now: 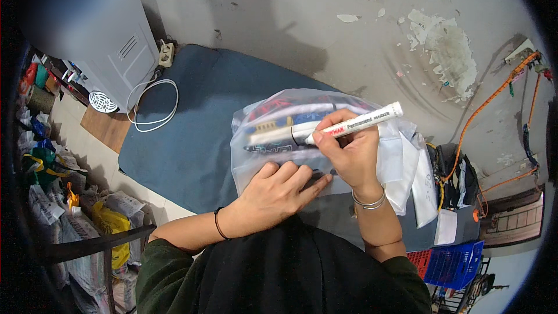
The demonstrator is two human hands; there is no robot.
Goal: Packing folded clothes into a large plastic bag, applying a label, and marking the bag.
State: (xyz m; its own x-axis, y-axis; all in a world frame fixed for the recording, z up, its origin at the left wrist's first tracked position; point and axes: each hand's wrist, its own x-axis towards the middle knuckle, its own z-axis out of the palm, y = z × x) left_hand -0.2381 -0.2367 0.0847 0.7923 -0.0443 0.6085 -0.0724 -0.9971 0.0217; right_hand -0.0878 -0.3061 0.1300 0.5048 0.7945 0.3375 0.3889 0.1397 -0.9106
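A frosted plastic bag lies in front of me, with folded fabric in blue, white, tan and dark tones showing through it. My left hand bears down on the bag's near side, its fingers curled against the plastic and its thumb stretched to the right. Pinched in my right hand is a white marker pen, slanted with its lower end at the bag's surface. A short dark curved line shows beside that end. The left fingertips are hidden.
Beneath the bag is a blue-grey covered table. A white boxy machine, a power strip and a looped white cable sit at the far left. White sheets lie at right; filled bags crowd the lower left.
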